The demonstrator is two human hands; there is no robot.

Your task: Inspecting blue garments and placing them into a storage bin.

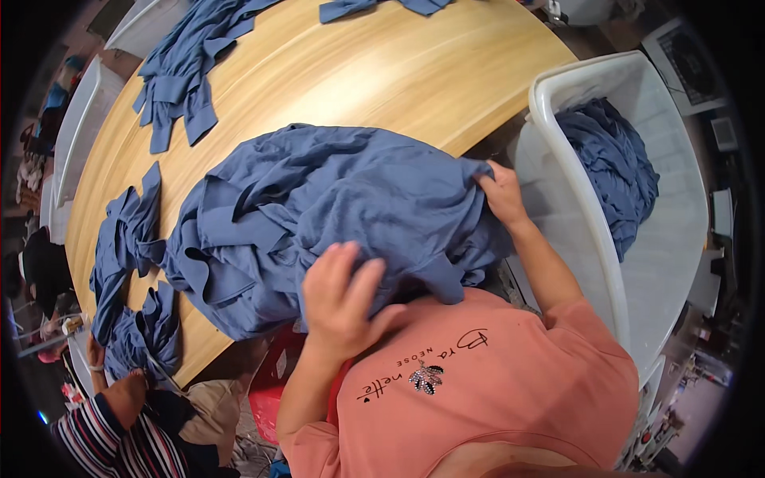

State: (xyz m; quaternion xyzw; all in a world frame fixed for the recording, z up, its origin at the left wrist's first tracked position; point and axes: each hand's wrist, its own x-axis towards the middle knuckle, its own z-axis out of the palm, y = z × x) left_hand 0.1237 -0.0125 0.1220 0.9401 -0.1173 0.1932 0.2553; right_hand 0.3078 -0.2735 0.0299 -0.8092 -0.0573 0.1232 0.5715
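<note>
Blue fabric pile, a big crumpled heap of it, sits right at the near edge of the wooden table, partly hanging over that edge toward the person. Left hand is pressed down on the near side of the heap with fingers curled into the cloth, so it's got a loose grab on it. Right hand is closed on the heap's right end, pinching a fold right where the table edge meets the bin.

That white plastic bin stands just beside the table's right edge, and there's more blue cloth bunched against its far wall, the rest of the bin floor looks bare. The bin's rim is close to the right forearm, so not much elbow room on that side.

Going outward: smaller blue pieces lie along the left edge of the table, another batch is up at the far left corner, and a couple more at the far edge. Middle and far right of the tabletop is open wood, plenty of space there.

Down at the near left corner another person in a striped sleeve has a hand on a small blue bundle. Something red sits under the table edge, can't tell what it is.
</note>
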